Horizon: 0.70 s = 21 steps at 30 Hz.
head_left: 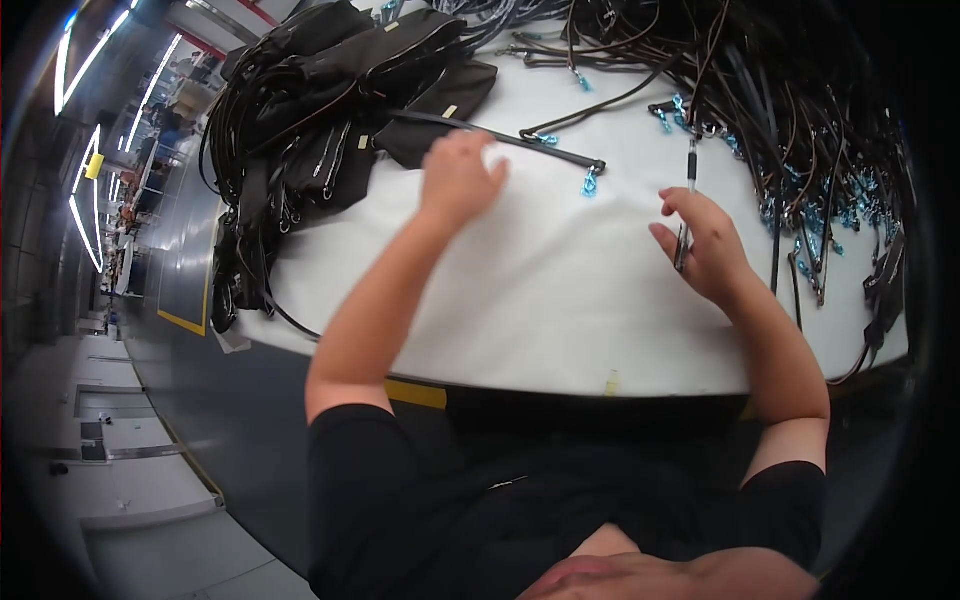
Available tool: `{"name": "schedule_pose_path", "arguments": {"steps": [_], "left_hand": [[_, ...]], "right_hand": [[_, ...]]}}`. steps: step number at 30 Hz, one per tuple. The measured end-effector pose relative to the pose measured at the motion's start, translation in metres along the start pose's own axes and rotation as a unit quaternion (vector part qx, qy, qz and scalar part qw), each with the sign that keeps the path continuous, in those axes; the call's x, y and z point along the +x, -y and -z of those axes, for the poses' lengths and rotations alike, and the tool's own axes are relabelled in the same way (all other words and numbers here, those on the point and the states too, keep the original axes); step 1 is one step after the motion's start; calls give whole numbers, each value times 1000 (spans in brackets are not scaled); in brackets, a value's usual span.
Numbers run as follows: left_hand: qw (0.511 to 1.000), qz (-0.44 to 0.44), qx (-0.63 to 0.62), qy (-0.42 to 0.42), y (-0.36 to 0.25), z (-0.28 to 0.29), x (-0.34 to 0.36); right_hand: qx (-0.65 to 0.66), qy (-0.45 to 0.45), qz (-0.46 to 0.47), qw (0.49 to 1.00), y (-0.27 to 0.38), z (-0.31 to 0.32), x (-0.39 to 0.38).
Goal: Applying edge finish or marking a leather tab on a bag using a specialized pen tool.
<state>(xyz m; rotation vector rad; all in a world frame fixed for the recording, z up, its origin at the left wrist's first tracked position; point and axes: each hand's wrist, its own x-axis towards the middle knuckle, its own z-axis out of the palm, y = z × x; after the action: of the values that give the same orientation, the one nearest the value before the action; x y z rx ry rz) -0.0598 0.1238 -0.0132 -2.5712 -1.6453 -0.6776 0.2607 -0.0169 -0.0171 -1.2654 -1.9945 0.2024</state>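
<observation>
On the white-covered table [530, 300], a flat dark strap [565, 155] lies with a blue-wrapped clasp [589, 182] at its end. My left hand [462, 180] is at that strap, fingers loosely bent and apart; whether it touches the strap is unclear. My right hand [705, 245] holds a slim pen-like tool [692, 170], black and silver, upright between its fingers and pointing away from me. Black fabric bags [350, 60] with straps and small light labels are piled beyond and left of my left hand.
A dense heap of dark straps [760, 90] with blue-wrapped clasps covers the back and right of the table. Cables or wrapped straps [480, 15] lie at the back. On the left are a walkway [185, 270] edged with yellow tape, white cabinets [130, 430], and distant people [165, 125] at work tables.
</observation>
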Motion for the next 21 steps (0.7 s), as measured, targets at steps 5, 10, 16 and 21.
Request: {"name": "schedule_pose_path", "arguments": {"steps": [5, 10, 16, 21], "left_hand": [[970, 197, 141, -7, 147, 9, 42], [973, 219, 26, 66, 161, 21, 11], [991, 79, -46, 96, 77, 86, -68], [907, 121, -403, 16, 1, 177, -131]], "right_hand": [[12, 7, -3, 1000, 0, -2, 2], [11, 13, 10, 1000, -5, 0, -8], [16, 38, 34, 999, 0, 0, -11], [28, 48, 40, 998, 4, -3, -16]]}}
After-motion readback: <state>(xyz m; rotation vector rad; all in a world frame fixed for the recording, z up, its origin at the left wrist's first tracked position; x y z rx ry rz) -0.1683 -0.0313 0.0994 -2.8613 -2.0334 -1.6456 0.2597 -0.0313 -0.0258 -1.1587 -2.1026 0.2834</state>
